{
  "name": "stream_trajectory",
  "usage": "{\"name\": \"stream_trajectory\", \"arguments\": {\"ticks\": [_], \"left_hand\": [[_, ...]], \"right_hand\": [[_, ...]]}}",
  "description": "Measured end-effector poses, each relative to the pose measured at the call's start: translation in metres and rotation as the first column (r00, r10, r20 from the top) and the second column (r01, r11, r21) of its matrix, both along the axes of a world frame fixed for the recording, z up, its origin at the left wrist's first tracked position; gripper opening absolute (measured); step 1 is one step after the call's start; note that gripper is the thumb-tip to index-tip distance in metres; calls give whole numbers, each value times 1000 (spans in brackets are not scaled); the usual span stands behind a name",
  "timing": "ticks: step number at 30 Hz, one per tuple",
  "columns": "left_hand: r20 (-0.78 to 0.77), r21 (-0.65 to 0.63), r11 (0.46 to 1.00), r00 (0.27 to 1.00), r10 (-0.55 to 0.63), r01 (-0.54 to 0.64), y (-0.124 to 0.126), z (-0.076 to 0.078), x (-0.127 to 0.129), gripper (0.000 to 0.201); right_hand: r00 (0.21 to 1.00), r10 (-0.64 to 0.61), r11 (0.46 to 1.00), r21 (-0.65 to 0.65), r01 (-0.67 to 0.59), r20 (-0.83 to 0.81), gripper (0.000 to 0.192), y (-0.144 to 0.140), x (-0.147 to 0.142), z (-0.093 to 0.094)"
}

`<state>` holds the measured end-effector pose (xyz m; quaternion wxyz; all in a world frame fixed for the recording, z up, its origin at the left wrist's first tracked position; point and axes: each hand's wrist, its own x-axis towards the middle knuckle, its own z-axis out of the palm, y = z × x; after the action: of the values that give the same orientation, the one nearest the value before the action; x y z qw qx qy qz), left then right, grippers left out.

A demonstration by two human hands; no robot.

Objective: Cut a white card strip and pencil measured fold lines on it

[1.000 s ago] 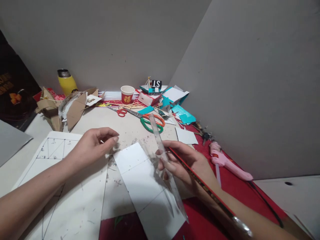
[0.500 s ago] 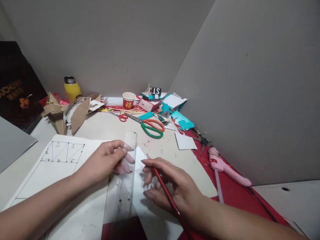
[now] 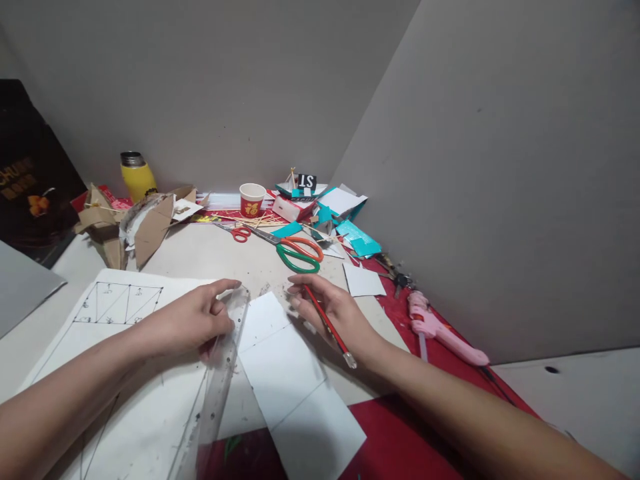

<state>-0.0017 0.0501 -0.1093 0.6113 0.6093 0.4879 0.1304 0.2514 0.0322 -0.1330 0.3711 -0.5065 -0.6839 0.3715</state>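
Observation:
My left hand point(image 3: 193, 319) is closed on a clear plastic ruler point(image 3: 216, 393), gripping it near its far end. The ruler slants over the right edge of a white sheet with a pen-drawn figure of triangles point(image 3: 145, 400). To the right of the ruler lies a long white card strip point(image 3: 293, 370) with two lines drawn across it. A red pencil point(image 3: 327, 321) rests in my right hand point(image 3: 347, 327), fingers curled round it, above the table just beyond the strip's right edge. Its tip is hidden by my fingers.
Beyond my hands lie large scissors point(image 3: 300, 257) with orange and green handles and small red scissors point(image 3: 241, 235). Behind them stand a paper cup point(image 3: 253, 200), a yellow bottle point(image 3: 139, 180) and cardboard scraps point(image 3: 150, 233). A pink glue gun point(image 3: 445, 330) lies at the right.
My left hand has moved the ruler leftward off the white card strip and tilted it. My right hand has shifted up and away, still with the pencil. The strip now shows more fully.

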Motion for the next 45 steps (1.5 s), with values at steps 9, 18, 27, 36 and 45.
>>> {"name": "stream_trajectory", "arguments": {"ticks": [9, 18, 27, 36, 45], "left_hand": [[43, -14, 999, 998, 47, -46, 7, 4, -1, 80], [212, -41, 990, 967, 141, -135, 18, -1, -9, 68], [328, -89, 978, 922, 206, -186, 26, -9, -16, 49], [405, -111, 975, 887, 223, -194, 26, 0, -16, 25], [467, -121, 968, 848, 251, -220, 22, 2, -16, 20]], "right_hand": [[991, -2, 999, -40, 8, 137, 33, 18, -3, -3], [876, 353, 932, -45, -359, 328, 36, 46, -18, 10], [909, 416, 870, -291, -398, 1, 31, 44, -3, 19], [902, 144, 861, -397, -317, -407, 33, 38, 21, 20], [894, 8, 936, -312, -164, -449, 32, 37, 25, 9]]}}
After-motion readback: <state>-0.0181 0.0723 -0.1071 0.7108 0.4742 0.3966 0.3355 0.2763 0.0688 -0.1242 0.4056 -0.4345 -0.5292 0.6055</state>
